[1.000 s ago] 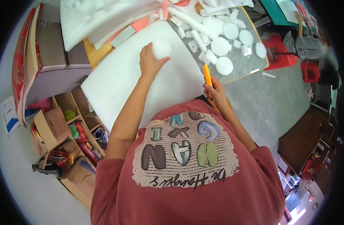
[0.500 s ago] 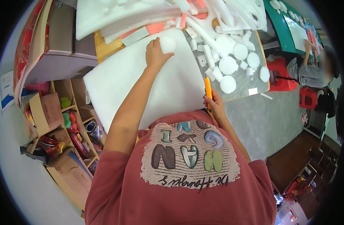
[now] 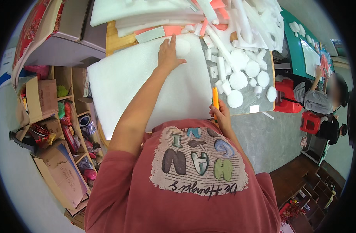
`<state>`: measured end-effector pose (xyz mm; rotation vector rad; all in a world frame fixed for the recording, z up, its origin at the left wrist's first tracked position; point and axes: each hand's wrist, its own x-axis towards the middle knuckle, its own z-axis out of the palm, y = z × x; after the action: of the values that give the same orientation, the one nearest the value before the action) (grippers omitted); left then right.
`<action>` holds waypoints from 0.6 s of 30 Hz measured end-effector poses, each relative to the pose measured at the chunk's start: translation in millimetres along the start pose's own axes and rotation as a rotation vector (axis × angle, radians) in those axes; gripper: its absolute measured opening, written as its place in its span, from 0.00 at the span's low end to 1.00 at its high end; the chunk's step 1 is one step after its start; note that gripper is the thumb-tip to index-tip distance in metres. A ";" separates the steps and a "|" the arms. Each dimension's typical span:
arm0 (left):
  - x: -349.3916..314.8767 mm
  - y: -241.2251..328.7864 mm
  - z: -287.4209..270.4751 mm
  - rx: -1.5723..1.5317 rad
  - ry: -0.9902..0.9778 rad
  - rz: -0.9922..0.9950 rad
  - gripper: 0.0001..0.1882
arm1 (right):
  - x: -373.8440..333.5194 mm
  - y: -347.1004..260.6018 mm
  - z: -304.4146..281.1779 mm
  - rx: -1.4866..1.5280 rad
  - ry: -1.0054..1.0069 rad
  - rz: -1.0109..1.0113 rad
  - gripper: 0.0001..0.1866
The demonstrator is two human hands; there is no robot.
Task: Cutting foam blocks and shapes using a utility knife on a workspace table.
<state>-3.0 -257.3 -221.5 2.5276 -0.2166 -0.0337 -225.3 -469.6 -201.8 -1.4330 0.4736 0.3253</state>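
My left hand [image 3: 169, 58] lies on a large white foam sheet [image 3: 127, 83], its fingers stretched out and the thumb spread to the right. Between thumb and fingers shows a round white foam disc [image 3: 183, 47], hard to tell apart from the sheet beneath. At the sheet's right edge, close to my body, my right hand [image 3: 221, 112] is closed around an orange utility knife [image 3: 215, 97]. The knife points away from me; its blade cannot be made out. Right of it are several loose foam discs [image 3: 238, 80] and small foam blocks [image 3: 220, 68].
Stacked foam sheets [image 3: 139, 13] and pink foam strips [image 3: 173, 30] line the table's far side. Foam offcuts [image 3: 259, 23] heap up at the far right. A shelf with bags and cardboard boxes [image 3: 61, 174] stands left. Another person [image 3: 319, 99] sits by a green table [image 3: 292, 42] near red stools [image 3: 284, 97].
The view has shifted and turned a little. My left hand's fingers have straightened and spread beside the disc. The knife stays in my right hand, now held more upright.
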 end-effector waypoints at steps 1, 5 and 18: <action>-2.0 -1.4 -2.5 0.000 -0.001 0.001 0.52 | 0.4 -1.2 1.0 -0.024 -0.001 -0.008 0.18; -18.8 -21.2 -20.8 -0.061 0.087 0.028 0.51 | 4.0 -2.7 4.9 -0.005 -0.004 -0.001 0.19; -88.0 -88.7 -47.6 0.177 -0.001 -0.035 0.39 | 8.9 6.6 21.4 -0.058 -0.100 -0.027 0.21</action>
<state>-73.3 -144.3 -235.0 2.7082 -0.1834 -0.0312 -218.4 -448.2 -210.4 -1.4712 0.3658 0.3903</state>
